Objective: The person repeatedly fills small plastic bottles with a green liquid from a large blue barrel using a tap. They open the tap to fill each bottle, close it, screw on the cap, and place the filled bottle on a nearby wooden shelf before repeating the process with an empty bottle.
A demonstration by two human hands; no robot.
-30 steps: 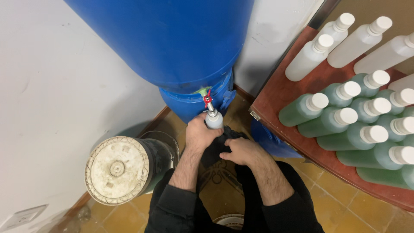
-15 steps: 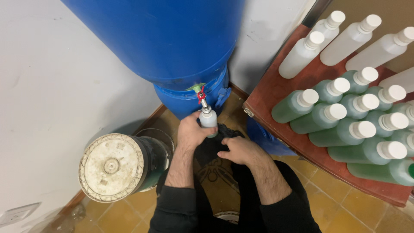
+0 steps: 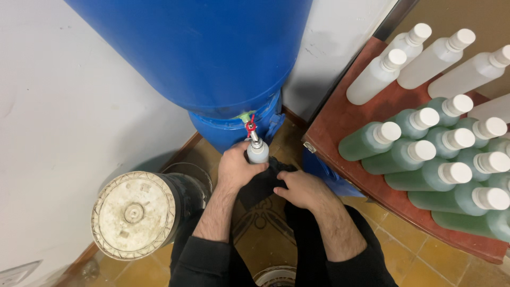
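Observation:
My left hand [image 3: 235, 169] grips a pale plastic bottle [image 3: 257, 153] and holds its neck up under a small tap with a red handle [image 3: 251, 126] at the base of a big blue barrel [image 3: 202, 48]. My right hand [image 3: 300, 189] lies just right of it, closed on a dark cloth [image 3: 263, 183] bunched below the bottle. Both forearms are bare, with black sleeves pushed up.
A dark bucket with a dirty white lid [image 3: 133, 213] stands on the floor at left, against the white wall. At right, a red-brown shelf [image 3: 345, 117] carries several capped bottles, green-filled ones [image 3: 409, 157] in front and empty white ones [image 3: 380, 74] behind. The floor is yellow tile.
The view has shifted slightly between frames. The hands, bottle and cloth keep the same hold under the tap; nothing was let go.

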